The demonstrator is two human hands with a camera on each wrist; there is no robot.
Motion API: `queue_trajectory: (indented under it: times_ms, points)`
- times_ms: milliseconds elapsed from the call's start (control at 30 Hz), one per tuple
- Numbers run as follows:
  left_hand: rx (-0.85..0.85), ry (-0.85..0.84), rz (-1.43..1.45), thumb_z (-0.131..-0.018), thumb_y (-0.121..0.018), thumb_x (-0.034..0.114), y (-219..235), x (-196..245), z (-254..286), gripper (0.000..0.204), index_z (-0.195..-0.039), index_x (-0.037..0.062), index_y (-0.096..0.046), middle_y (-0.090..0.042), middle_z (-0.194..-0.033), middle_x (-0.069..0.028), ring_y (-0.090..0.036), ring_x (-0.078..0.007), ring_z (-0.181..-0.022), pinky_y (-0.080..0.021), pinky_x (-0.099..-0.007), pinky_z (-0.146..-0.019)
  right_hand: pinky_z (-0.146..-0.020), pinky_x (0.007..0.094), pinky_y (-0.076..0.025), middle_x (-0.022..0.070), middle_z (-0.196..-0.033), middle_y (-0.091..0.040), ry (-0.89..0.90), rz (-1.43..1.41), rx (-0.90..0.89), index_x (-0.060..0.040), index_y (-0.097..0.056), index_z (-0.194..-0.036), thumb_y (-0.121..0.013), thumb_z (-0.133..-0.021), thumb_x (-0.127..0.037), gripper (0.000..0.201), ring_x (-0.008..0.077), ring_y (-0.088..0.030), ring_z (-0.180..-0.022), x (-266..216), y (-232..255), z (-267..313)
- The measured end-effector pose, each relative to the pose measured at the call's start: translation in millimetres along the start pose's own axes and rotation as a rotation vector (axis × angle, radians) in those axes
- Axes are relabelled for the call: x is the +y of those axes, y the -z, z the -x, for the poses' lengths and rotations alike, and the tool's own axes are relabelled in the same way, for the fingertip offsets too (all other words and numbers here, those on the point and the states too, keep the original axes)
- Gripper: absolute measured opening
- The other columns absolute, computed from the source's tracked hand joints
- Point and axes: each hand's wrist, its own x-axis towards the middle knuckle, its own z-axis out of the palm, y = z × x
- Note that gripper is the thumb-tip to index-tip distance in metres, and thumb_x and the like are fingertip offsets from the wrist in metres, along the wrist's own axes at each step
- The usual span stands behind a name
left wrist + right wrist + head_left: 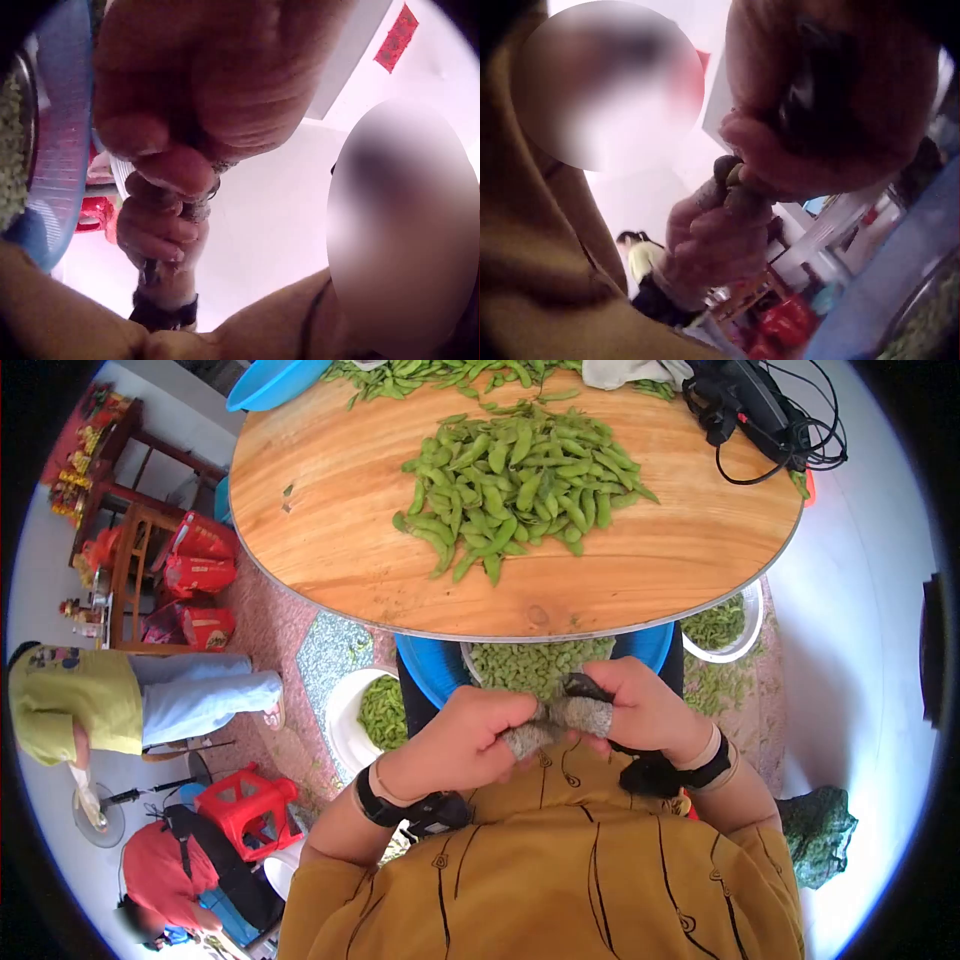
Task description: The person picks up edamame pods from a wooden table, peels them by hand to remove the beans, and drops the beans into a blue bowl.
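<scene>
In the head view my left hand (450, 745) and right hand (645, 710) meet fingertip to fingertip before the shirt, at the near side of a bowl of shelled beans (530, 665). Grey wraps cover some fingertips. The right wrist view shows a small greenish piece, apparently a pod (733, 176), pinched between the curled fingers of the right hand (832, 105) and left hand (720, 244). Something black and glossy lies against the right palm. In the left wrist view the left hand (217, 82) hides most of the pinch; the right hand (161, 232) is beyond it.
A pile of pods (520, 480) lies on the round wooden table (330, 560). Beneath its edge is a blue basin (425, 670). White tubs with green pods stand left (345, 730) and right (755, 625). Two people and a red stool (245, 810) are at left.
</scene>
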Motion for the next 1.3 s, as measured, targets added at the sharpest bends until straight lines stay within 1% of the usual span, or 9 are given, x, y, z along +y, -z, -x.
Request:
queue_trajectory:
  times_ms: [67,133,200,500,600,800,900,1067,1300]
  points:
    - [-0.176,0.303,0.34,-0.082,-0.048,0.0,3,10,-1,0.008,-0.08,0.0035,-0.055,-0.052,-0.061,-0.0037,-0.057,-0.013,-0.055,-0.042,-0.027,-0.05,-0.046,0.0284,-0.044,0.0106,-0.06,-0.056,-0.014,0.035,0.008,0.0001,-0.053,-0.076,-0.065,-0.084,-0.022,0.026,0.0145,-0.056,-0.048,0,2,-1]
    - [-0.16,0.235,0.288,-0.083,-0.046,-0.001,-5,-7,0,0.01,-0.081,0.0033,-0.054,-0.052,-0.062,-0.0021,-0.055,-0.0122,-0.054,-0.042,-0.0258,-0.05,-0.045,0.0274,-0.044,0.0096,-0.058,-0.056,-0.024,0.073,0.009,0.0004,-0.052,-0.076,-0.066,-0.084,-0.023,0.029,0.01,-0.055,-0.048,2,2,-3]
    - [-0.142,0.172,0.235,-0.083,-0.043,-0.003,-8,-15,1,0.012,-0.082,0.0032,-0.053,-0.052,-0.063,-0.0005,-0.054,-0.0113,-0.054,-0.042,-0.0246,-0.05,-0.048,0.0302,-0.046,0.0129,-0.057,-0.056,0.191,0.557,0.161,0.0,-0.054,-0.077,-0.068,-0.082,-0.026,0.03,0.0188,-0.057,-0.048,10,0,-6]
    - [-0.146,0.175,0.206,-0.083,-0.04,-0.003,-15,-29,5,0.013,-0.084,0.0023,-0.052,-0.054,-0.072,-0.0053,-0.053,-0.0138,-0.06,-0.043,-0.0271,-0.055,-0.057,0.0433,-0.048,0.0209,-0.066,-0.057,0.395,0.89,0.185,-0.0004,-0.052,-0.074,-0.068,-0.072,-0.023,0.027,0.0395,-0.059,-0.065,15,-2,-13]
    - [0.021,0.001,-0.064,-0.071,-0.043,-0.007,-22,-39,1,0.018,-0.086,-0.0018,-0.051,-0.056,-0.07,-0.0145,-0.056,-0.026,-0.061,-0.045,-0.0336,-0.058,-0.058,0.0453,-0.047,0.0205,-0.066,-0.055,0.464,0.934,0.27,-0.0004,-0.051,-0.073,-0.067,-0.069,-0.02,0.026,0.0403,-0.058,-0.065,19,-7,-16]
    - [-0.093,0.378,0.618,-0.086,-0.04,-0.004,-9,-28,-2,0.016,-0.084,0.0013,-0.055,-0.053,-0.07,0.0001,-0.049,-0.0063,-0.057,-0.04,-0.0215,-0.051,-0.057,0.0407,-0.047,0.0198,-0.067,-0.057,0.361,0.69,0.292,0.0013,-0.052,-0.075,-0.068,-0.073,-0.019,0.025,0.0392,-0.058,-0.065,9,-2,-10]
    - [-0.075,0.398,0.66,-0.091,-0.044,0.001,-6,-22,-4,0.012,-0.09,0.0014,-0.055,-0.054,-0.072,-0.0001,-0.048,-0.0073,-0.058,-0.039,-0.0199,-0.053,-0.057,0.0388,-0.046,0.0195,-0.067,-0.057,0.313,0.488,0.281,0.0015,-0.053,-0.075,-0.068,-0.075,-0.016,0.023,0.0387,-0.058,-0.063,8,1,-10]
    - [0.058,0.345,0.274,-0.077,-0.038,-0.007,-16,-28,-5,0.02,-0.085,0.0,-0.054,-0.054,-0.07,-0.0023,-0.05,-0.0095,-0.058,-0.042,-0.0235,-0.051,-0.06,0.0429,-0.046,0.0187,-0.069,-0.055,0.455,0.92,0.544,0.0004,-0.053,-0.08,-0.066,-0.071,-0.01,0.019,0.0377,-0.057,-0.067,17,0,-10]
    - [0.081,0.021,-0.071,-0.068,-0.039,-0.01,-20,-30,-8,0.021,-0.078,0.0006,-0.054,-0.055,-0.066,-0.0088,-0.056,-0.0169,-0.054,-0.043,-0.0279,-0.049,-0.061,0.0449,-0.045,0.0183,-0.071,-0.054,0.484,0.903,0.267,-0.0002,-0.052,-0.081,-0.068,-0.069,-0.015,0.024,0.0391,-0.056,-0.069,19,6,-8]
